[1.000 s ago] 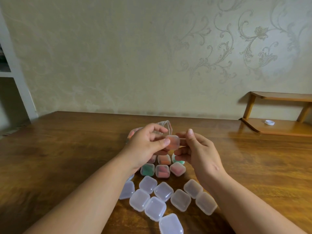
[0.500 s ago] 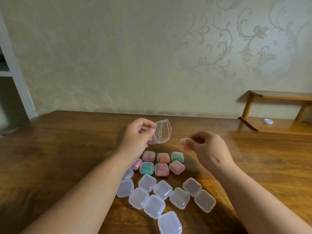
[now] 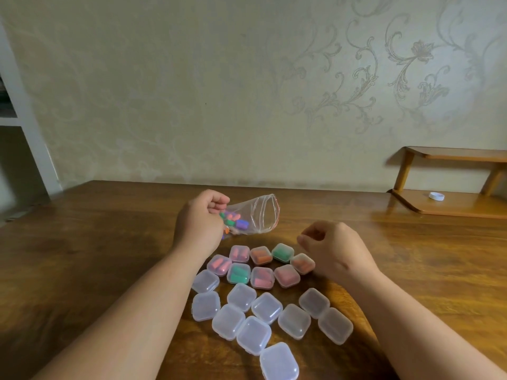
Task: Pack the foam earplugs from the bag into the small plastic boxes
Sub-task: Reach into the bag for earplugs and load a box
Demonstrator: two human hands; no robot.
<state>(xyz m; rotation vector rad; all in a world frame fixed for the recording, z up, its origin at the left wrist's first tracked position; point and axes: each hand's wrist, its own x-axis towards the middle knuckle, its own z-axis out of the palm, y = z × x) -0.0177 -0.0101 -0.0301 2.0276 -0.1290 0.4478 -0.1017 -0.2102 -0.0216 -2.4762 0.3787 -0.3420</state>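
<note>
Gripped in the left hand [image 3: 201, 223], fingers curled round its closed end: a clear zip-top plastic bag [image 3: 256, 215], seemingly held clear of the brown wooden table [image 3: 109, 242] and tipped on its side, mouth gaping toward three o'clock; probably held so to turn the opening to the other hand while keeping the multicoloured foam earplugs [image 3: 234, 221] bunched at the gripped end, not spilling.

At four o'clock from the bag mouth, hovering low: the right hand [image 3: 337, 250], fingers loosely curled, holding nothing visible; judged free for a reach into the bag; nothing between it and the mouth.

Just at eight o'clock of that hand, apart from the fingers: a small translucent square plastic box with orange earplugs inside [image 3: 302, 263], lid down; outermost of eight filled boxes [image 3: 262, 277], set in two rough rows at six o'clock of the bag, showing pink, orange and green through the lids; probably parked there to stay apart from the unfilled stock.

Farther toward six o'clock, between the forearms: ten empty translucent boxes [image 3: 266, 308], lids shut, crowded edge to edge, some touching; likely awkward to lift singly without nudging a neighbour; by this count, under half packed.

Well apart at two o'clock: a low wooden shelf [image 3: 450, 207] bearing a small white round cap [image 3: 436, 196]; at ten o'clock, the edge of a white shelving unit [image 3: 19, 105]; neither in the way.
</note>
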